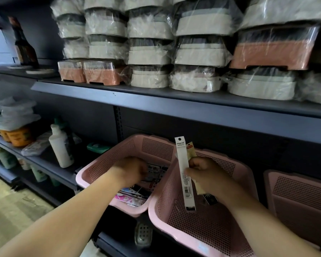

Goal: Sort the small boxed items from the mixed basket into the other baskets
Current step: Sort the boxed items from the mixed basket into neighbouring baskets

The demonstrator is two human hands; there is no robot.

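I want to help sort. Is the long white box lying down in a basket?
No, the right hand grips the long white box upright over the middle pink basket.

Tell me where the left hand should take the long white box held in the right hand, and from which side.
Pinch the long white box by its free upper stretch, above the right hand, coming in from the left. It stands almost upright, the right hand wraps its middle, and a yellowish pack sits close behind its right edge.
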